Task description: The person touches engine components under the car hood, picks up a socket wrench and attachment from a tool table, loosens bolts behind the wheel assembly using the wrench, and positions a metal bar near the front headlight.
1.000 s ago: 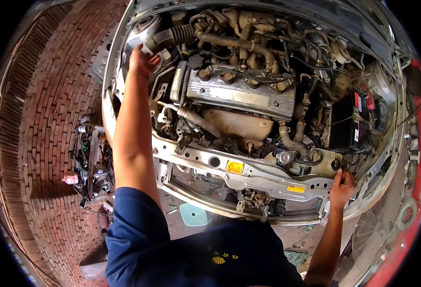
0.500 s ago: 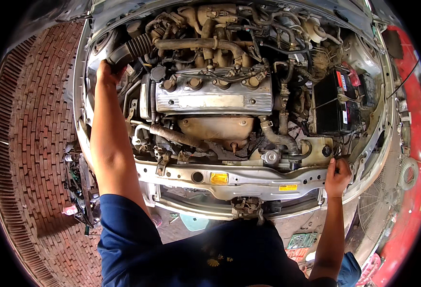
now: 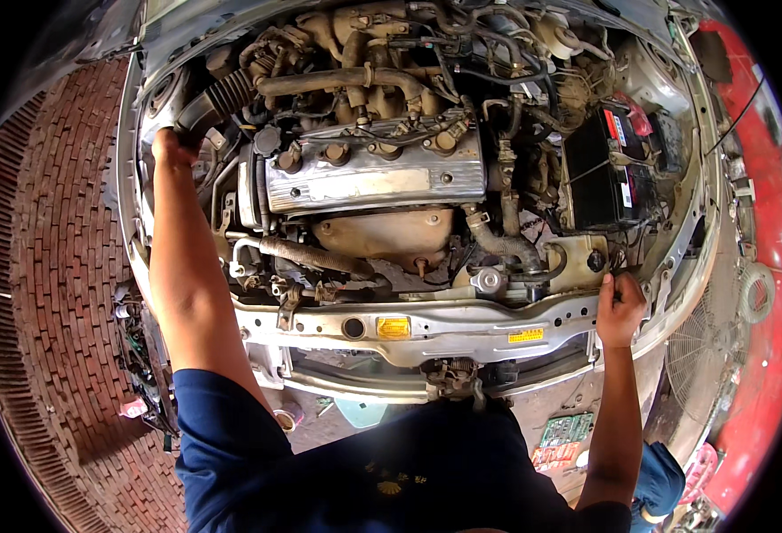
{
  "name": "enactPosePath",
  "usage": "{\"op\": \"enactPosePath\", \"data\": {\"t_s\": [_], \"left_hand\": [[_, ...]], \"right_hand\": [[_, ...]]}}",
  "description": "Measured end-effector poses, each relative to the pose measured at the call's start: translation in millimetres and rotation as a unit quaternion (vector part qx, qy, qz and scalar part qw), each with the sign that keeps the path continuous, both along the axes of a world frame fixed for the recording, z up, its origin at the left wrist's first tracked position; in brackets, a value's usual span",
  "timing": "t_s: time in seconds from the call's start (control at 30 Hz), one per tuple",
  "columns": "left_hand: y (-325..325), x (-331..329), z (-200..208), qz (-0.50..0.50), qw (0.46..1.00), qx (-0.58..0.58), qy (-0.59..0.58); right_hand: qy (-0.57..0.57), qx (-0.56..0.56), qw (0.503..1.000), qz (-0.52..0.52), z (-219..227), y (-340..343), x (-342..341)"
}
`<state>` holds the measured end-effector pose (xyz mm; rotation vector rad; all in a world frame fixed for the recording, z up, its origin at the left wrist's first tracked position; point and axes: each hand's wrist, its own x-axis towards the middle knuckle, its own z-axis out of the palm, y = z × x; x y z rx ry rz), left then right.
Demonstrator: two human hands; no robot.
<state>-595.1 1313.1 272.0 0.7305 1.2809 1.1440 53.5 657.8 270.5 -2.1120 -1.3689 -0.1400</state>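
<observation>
My left hand (image 3: 176, 147) reaches far into the left of an open engine bay. Its fingers are closed round the lower end of a black ribbed air intake hose (image 3: 227, 93); the fingertips are partly hidden. Beside it are a round oil filler cap (image 3: 267, 140) and the silver engine cover (image 3: 373, 185). My right hand (image 3: 622, 311) is curled over the silver front crossmember (image 3: 444, 327) at the right, thumb upward, and its fingertips are hidden. Just beyond it sits a pale plastic reservoir with a black cap (image 3: 595, 260).
A black battery (image 3: 591, 178) stands at the right of the bay. A wire fan guard (image 3: 702, 364) and a red panel (image 3: 764, 391) are further right. Brick paving (image 3: 71, 266) and a pile of parts (image 3: 138, 342) lie left. Dark blue cloth (image 3: 659, 480) shows at lower right.
The view has shifted, so the engine bay sits slightly further left in the picture. Both hands keep their places on the hose and crossmember. More of the blue cloth shows at lower right.
</observation>
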Motion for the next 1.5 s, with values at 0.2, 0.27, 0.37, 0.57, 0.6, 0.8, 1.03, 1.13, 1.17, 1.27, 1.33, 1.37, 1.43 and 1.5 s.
{"op": "enactPosePath", "data": {"t_s": [0.2,0.27,0.37,0.57,0.6,0.8,1.03,1.13,1.17,1.27,1.33,1.37,1.43,1.5], "left_hand": [[2.8,6.2,5.7,0.013,1.0,0.003,0.023],[1.2,2.3,3.6,0.018,1.0,0.006,0.024],[-0.1,0.1,0.4,0.025,0.999,0.006,0.028],[1.7,1.8,0.3,0.033,0.999,0.009,0.036],[2.0,3.1,-0.1,0.034,0.999,0.011,0.036],[10.8,1.1,4.7,0.032,0.998,0.015,0.044],[20.2,0.9,11.8,0.038,0.997,0.026,0.058],[12.5,1.0,11.7,0.052,0.996,0.032,0.063],[9.2,2.5,11.9,0.056,0.996,0.031,0.064],[-2.8,4.5,11.3,0.073,0.994,0.037,0.073],[-9.6,4.5,12.6,0.085,0.993,0.04,0.078],[-11.5,4.9,14.4,0.089,0.992,0.04,0.081],[-16.3,3.1,17.1,0.102,0.99,0.04,0.089],[-20.1,2.0,17.5,0.112,0.988,0.04,0.097]], "right_hand": [[0.016,0.0,1.0,-0.003,-1.9,-1.1,0.3],[0.008,-0.001,1.0,-0.001,-0.4,0.2,-1.3],[0.002,0.0,1.0,0.001,1.6,1.1,-3.0],[0.002,0.007,1.0,0.002,-0.9,-0.1,-1.5],[0.001,0.01,1.0,0.005,-0.6,-0.2,-2.0],[0.013,0.003,1.0,-0.006,-0.7,-0.3,-4.2],[0.005,-0.015,1.0,-0.017,-3.0,0.7,-2.8],[0.012,-0.009,1.0,-0.012,-3.4,0.0,-3.4],[0.014,-0.004,1.0,-0.011,-3.9,-0.5,-2.5],[0.019,-0.013,1.0,-0.01,-5.7,-3.1,-0.6],[0.021,-0.013,1.0,-0.015,-7.0,-3.9,0.1],[0.024,-0.013,1.0,-0.012,-7.1,-3.4,-0.6],[0.023,-0.006,1.0,-0.014,-6.3,-2.6,-1.8],[0.021,-0.023,0.999,-0.021,-7.4,-3.7,-0.5]]}}
